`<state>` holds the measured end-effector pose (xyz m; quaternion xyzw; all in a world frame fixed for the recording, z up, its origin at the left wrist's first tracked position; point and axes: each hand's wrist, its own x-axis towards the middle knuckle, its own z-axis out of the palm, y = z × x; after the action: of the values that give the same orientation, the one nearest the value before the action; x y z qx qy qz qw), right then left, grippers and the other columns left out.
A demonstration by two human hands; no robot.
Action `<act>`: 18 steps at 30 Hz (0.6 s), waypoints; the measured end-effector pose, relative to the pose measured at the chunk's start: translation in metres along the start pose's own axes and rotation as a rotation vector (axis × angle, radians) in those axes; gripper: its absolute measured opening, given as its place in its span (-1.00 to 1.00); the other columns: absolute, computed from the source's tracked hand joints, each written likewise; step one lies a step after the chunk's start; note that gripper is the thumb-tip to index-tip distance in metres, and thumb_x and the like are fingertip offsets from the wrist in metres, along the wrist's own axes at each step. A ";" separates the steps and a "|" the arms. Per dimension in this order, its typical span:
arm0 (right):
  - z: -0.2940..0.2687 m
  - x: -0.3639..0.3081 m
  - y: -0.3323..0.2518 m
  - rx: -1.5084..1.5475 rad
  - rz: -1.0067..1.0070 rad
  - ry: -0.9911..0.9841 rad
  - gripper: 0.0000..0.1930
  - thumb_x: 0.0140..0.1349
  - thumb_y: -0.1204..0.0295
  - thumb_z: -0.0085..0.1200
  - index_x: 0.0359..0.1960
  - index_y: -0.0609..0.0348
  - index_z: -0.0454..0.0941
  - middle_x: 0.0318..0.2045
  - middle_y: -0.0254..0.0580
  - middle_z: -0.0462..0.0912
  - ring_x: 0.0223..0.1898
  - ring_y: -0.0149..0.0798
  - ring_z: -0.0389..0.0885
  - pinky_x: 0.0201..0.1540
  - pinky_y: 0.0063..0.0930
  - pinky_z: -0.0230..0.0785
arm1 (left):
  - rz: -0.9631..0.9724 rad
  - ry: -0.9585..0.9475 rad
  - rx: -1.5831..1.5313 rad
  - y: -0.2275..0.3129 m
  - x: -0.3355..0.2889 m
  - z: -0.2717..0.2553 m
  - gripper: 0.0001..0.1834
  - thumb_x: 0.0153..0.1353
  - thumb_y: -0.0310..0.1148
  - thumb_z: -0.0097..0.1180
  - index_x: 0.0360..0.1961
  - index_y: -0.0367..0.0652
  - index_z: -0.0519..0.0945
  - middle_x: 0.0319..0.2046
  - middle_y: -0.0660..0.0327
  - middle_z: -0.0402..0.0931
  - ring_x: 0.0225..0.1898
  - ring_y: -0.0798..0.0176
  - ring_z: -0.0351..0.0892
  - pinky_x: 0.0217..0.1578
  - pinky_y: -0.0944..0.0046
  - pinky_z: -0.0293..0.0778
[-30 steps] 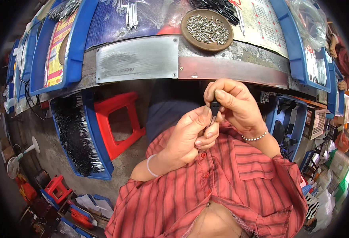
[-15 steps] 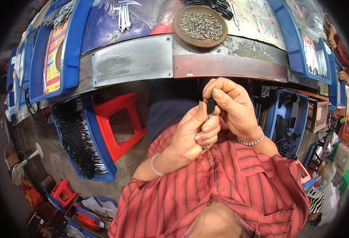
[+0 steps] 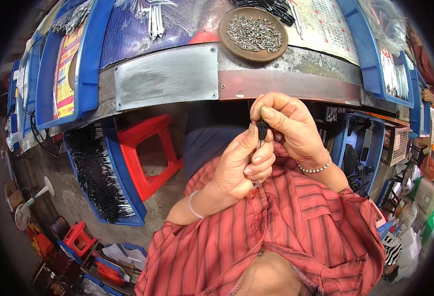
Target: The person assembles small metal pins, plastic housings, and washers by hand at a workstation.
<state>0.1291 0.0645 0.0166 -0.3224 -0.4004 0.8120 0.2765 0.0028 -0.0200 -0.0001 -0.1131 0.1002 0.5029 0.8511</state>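
In front of my chest, my left hand [image 3: 239, 165] is closed around a thin metal rod with a black plastic end piece [image 3: 262, 130], its thumb lying along the black end. The black end points up and away from me; the fingers cover most of the rod. My right hand [image 3: 296, 130] is pinched at the top of the black piece, thumb against forefinger. Anything small between those fingertips is hidden. Beyond the hands, on the bench, a round brown dish [image 3: 256, 57] holds many small shiny metal pins or screws [image 3: 254, 33].
A metal plate [image 3: 167, 74] and a reddish strip [image 3: 286, 85] line the bench edge. Black parts [image 3: 271, 9] lie behind the dish. Blue bins [image 3: 86, 74] flank the bench; another bin [image 3: 137, 209] with black-ended rods sits lower left, beside a red stool [image 3: 150, 190].
Both hands stay at the black piece, with only slight shifts of the fingers. The right hand sits slightly higher. The bench has shifted slightly in view.
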 end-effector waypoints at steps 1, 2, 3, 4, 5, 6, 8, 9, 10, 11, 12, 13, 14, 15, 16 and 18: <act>0.000 0.001 -0.001 0.001 -0.003 0.007 -0.80 0.27 0.32 0.00 -0.30 0.22 0.51 -0.42 -0.44 0.54 -0.53 -0.68 0.38 -0.51 -0.82 0.17 | 0.002 0.000 0.003 0.001 0.000 0.000 -0.63 0.35 -0.06 -0.26 -0.19 -0.17 0.38 -0.67 0.39 0.20 -0.78 0.57 0.03 -0.76 0.55 0.00; 0.001 0.002 0.000 0.001 -0.005 0.004 -0.80 0.27 0.32 0.00 -0.30 0.22 0.51 -0.42 -0.44 0.54 -0.53 -0.68 0.38 -0.51 -0.82 0.17 | 0.009 0.002 -0.014 0.001 0.001 -0.001 -0.63 0.36 -0.07 -0.26 -0.19 -0.18 0.38 -0.67 0.39 0.20 -0.78 0.56 0.03 -0.76 0.55 0.00; 0.002 0.003 0.001 0.018 -0.007 0.009 -0.80 0.27 0.32 0.00 -0.30 0.22 0.52 -0.42 -0.43 0.54 -0.53 -0.68 0.39 -0.51 -0.82 0.17 | 0.016 0.004 -0.030 0.002 0.001 -0.001 -0.63 0.36 -0.08 -0.27 -0.19 -0.18 0.38 -0.67 0.39 0.20 -0.77 0.56 0.04 -0.75 0.55 0.00; 0.002 0.004 0.001 0.032 -0.009 0.018 -0.80 0.28 0.31 0.00 -0.30 0.22 0.52 -0.41 -0.43 0.54 -0.54 -0.68 0.39 -0.51 -0.82 0.17 | 0.015 0.001 -0.029 0.003 0.002 -0.001 -0.63 0.36 -0.08 -0.27 -0.19 -0.18 0.38 -0.67 0.39 0.20 -0.77 0.56 0.04 -0.75 0.55 0.00; 0.003 0.006 0.000 0.030 -0.012 0.018 -0.80 0.28 0.31 0.00 -0.30 0.22 0.52 -0.41 -0.43 0.54 -0.54 -0.68 0.39 -0.51 -0.82 0.17 | 0.016 -0.008 -0.034 0.005 0.003 -0.001 -0.64 0.37 -0.09 -0.27 -0.19 -0.19 0.38 -0.66 0.39 0.20 -0.77 0.56 0.04 -0.75 0.55 0.00; 0.004 0.007 -0.001 0.030 -0.009 0.023 -0.80 0.28 0.31 0.00 -0.30 0.22 0.52 -0.42 -0.43 0.54 -0.54 -0.68 0.39 -0.52 -0.82 0.16 | 0.018 -0.018 -0.040 0.006 0.003 -0.001 -0.64 0.37 -0.10 -0.27 -0.19 -0.19 0.38 -0.66 0.39 0.21 -0.77 0.56 0.04 -0.75 0.55 0.00; 0.003 0.010 -0.003 0.026 -0.008 0.025 -0.79 0.28 0.31 0.00 -0.30 0.22 0.52 -0.42 -0.43 0.55 -0.54 -0.67 0.39 -0.52 -0.83 0.16 | 0.028 -0.029 -0.013 0.009 0.005 0.001 -0.64 0.37 -0.10 -0.27 -0.19 -0.20 0.38 -0.66 0.39 0.21 -0.77 0.56 0.04 -0.75 0.55 0.00; 0.001 0.012 -0.004 -0.005 -0.017 0.007 -0.80 0.27 0.32 0.00 -0.30 0.22 0.52 -0.43 -0.44 0.55 -0.54 -0.67 0.39 -0.52 -0.83 0.16 | 0.037 -0.037 0.013 0.010 0.005 0.002 -0.64 0.37 -0.10 -0.27 -0.18 -0.20 0.38 -0.66 0.39 0.20 -0.77 0.56 0.04 -0.75 0.55 0.00; 0.000 0.013 -0.005 -0.035 -0.026 -0.012 -0.80 0.27 0.32 0.00 -0.29 0.22 0.52 -0.44 -0.44 0.54 -0.53 -0.67 0.39 -0.53 -0.82 0.15 | 0.040 -0.041 0.015 0.011 0.006 0.003 -0.64 0.37 -0.10 -0.27 -0.18 -0.20 0.38 -0.66 0.39 0.20 -0.77 0.56 0.04 -0.75 0.55 0.00; 0.000 0.015 -0.006 -0.039 -0.029 -0.016 -0.80 0.27 0.32 0.00 -0.29 0.22 0.52 -0.44 -0.44 0.54 -0.53 -0.67 0.39 -0.53 -0.82 0.15 | 0.044 -0.037 0.018 0.013 0.007 0.005 -0.66 0.35 -0.11 -0.22 -0.22 -0.19 0.38 -0.66 0.37 0.22 -0.77 0.56 0.05 -0.76 0.56 -0.01; 0.001 0.017 -0.007 -0.036 -0.022 -0.019 -0.80 0.28 0.32 0.00 -0.29 0.21 0.52 -0.45 -0.44 0.55 -0.53 -0.68 0.39 -0.53 -0.82 0.15 | 0.049 -0.034 0.023 0.015 0.008 0.006 -0.68 0.34 -0.12 -0.18 -0.26 -0.18 0.38 -0.66 0.36 0.24 -0.77 0.56 0.06 -0.77 0.56 -0.01; 0.001 0.020 -0.008 -0.034 -0.016 -0.022 -0.81 0.28 0.33 -0.01 -0.29 0.21 0.52 -0.45 -0.45 0.55 -0.53 -0.68 0.38 -0.54 -0.82 0.15 | 0.054 -0.039 0.025 0.016 0.008 0.007 -0.68 0.34 -0.12 -0.18 -0.26 -0.18 0.38 -0.66 0.36 0.24 -0.77 0.56 0.06 -0.77 0.56 -0.01; 0.002 0.021 -0.010 -0.037 -0.019 -0.028 -0.81 0.28 0.33 -0.01 -0.29 0.21 0.52 -0.45 -0.45 0.55 -0.53 -0.68 0.38 -0.54 -0.82 0.15 | 0.064 -0.023 0.022 0.018 0.009 0.008 -0.69 0.34 -0.12 -0.18 -0.26 -0.18 0.38 -0.66 0.36 0.24 -0.78 0.56 0.06 -0.77 0.56 -0.01; 0.003 0.023 -0.012 -0.055 -0.014 -0.017 -0.80 0.28 0.33 -0.01 -0.28 0.22 0.52 -0.45 -0.44 0.54 -0.53 -0.67 0.38 -0.54 -0.80 0.16 | 0.075 -0.008 0.019 0.019 0.009 0.009 -0.69 0.34 -0.12 -0.17 -0.25 -0.18 0.38 -0.66 0.36 0.24 -0.78 0.56 0.06 -0.77 0.56 -0.01; 0.004 0.025 -0.014 -0.073 -0.010 -0.004 -0.80 0.28 0.34 -0.02 -0.27 0.23 0.52 -0.45 -0.43 0.54 -0.53 -0.67 0.38 -0.53 -0.79 0.18 | 0.079 -0.013 0.023 0.021 0.010 0.010 -0.69 0.34 -0.12 -0.17 -0.25 -0.18 0.38 -0.66 0.36 0.24 -0.78 0.56 0.06 -0.77 0.56 -0.01; 0.006 0.029 -0.024 -0.133 -0.072 0.030 -0.80 0.28 0.34 -0.02 -0.25 0.24 0.51 -0.45 -0.42 0.54 -0.53 -0.66 0.38 -0.53 -0.78 0.20 | 0.058 -0.020 0.008 0.024 0.012 0.011 -0.68 0.34 -0.12 -0.18 -0.24 -0.18 0.41 -0.66 0.37 0.25 -0.79 0.56 0.05 -0.77 0.55 -0.01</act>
<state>0.1108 0.0949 0.0306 -0.3374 -0.4608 0.7682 0.2894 -0.0119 0.0042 0.0052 -0.1017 0.0970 0.5281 0.8375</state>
